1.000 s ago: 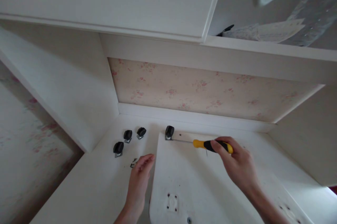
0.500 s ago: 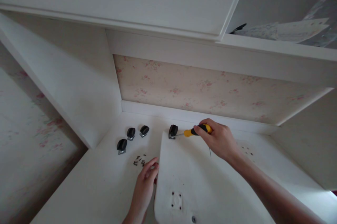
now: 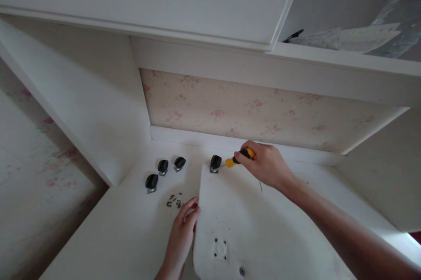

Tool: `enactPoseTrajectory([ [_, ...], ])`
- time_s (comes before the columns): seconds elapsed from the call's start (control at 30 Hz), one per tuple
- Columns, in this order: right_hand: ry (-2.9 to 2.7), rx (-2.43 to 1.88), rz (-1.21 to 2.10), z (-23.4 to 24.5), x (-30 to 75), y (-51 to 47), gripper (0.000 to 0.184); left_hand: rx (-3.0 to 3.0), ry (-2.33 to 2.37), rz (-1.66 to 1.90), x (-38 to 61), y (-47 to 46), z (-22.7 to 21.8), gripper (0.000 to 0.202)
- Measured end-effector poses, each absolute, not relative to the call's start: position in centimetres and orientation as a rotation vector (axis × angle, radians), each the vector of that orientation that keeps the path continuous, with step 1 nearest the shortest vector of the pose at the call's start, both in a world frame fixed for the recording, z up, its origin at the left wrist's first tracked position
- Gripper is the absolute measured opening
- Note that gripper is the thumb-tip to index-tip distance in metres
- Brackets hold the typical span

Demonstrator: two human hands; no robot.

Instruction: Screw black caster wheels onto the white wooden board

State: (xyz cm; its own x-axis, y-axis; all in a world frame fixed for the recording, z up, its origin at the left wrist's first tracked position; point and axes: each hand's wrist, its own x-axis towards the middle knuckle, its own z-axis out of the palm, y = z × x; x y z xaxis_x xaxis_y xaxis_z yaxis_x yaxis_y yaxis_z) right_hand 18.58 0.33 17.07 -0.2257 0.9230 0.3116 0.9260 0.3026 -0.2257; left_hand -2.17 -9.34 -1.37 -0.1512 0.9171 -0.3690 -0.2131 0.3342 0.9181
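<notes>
Right now, in the head view, the white board (image 3: 250,227) lies on a white worktop (image 3: 115,223). The right hand (image 3: 268,163), above the board's far part, is wrapped around a yellow-and-black screwdriver (image 3: 230,163), whose shaft points left to the base of a black caster (image 3: 215,161) at the board's far left corner. The left hand (image 3: 184,224) is at the board's left edge, fingers curled and close together; whether they pinch anything, I cannot tell. Left of the board lie small dark screws (image 3: 174,200) and, farther back, three loose casters (image 3: 162,166). Floral wallpaper (image 3: 217,100) shows behind the board.
</notes>
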Motion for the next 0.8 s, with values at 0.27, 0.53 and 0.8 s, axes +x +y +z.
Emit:
enactPoseTrajectory([
  [0.27, -2.268, -1.663, -0.081, 18.0, 17.6, 0.3, 0.027, 0.719, 1.336, 1.167, -2.3, -9.5, -1.7, 0.05],
  [0.53, -2.393, -1.674, -0.136, 18.8, 17.0, 1.5, 0.03, 0.744, 1.357, 1.163, -2.3, -9.3, -1.9, 0.051],
  [0.8, -2.707, -1.522, -0.077, 21.5, 14.8, 3.5, 0.038, 0.732, 1.334, 1.196, -2.2, -9.1, -2.5, 0.047],
])
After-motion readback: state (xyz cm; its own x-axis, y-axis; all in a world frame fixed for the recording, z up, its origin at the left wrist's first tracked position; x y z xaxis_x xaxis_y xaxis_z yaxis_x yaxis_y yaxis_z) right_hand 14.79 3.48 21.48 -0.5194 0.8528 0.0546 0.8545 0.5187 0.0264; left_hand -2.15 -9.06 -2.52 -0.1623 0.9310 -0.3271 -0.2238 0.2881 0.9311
